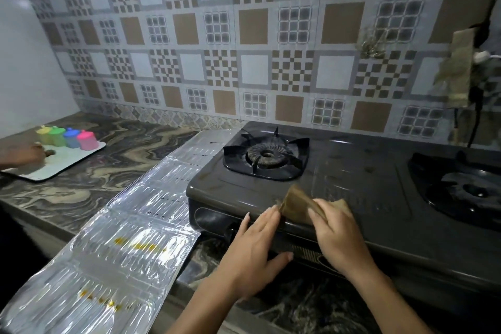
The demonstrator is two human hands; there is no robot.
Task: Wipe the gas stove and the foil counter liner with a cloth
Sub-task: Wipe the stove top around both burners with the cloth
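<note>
Two hands are seen at the front edge of the gas stove [352, 179], and the step in hand is judged to be the readying of the cloth [298, 207], not yet a wiping stroke. The brown cloth is bunched on the stove top just behind the front rim; it is held by the right hand [339, 233], whose fingers are curled over it, while its left end is touched or lightly pinched by the fingertips of the left hand [254, 247], which is otherwise spread nearly flat over the stove's front panel. Whether the left fingers truly grip the cloth cannot be told.

The foil counter liner [130, 225] lies just beside the stove on the left, its edge tucked against the stove's side, and yellow stains [141, 245] are visible on it. Both surfaces are judged still to be wiped. The next move is thought to call for the cloth to be flattened under one palm and drawn across the stove top around the left burner [267, 154].
</note>
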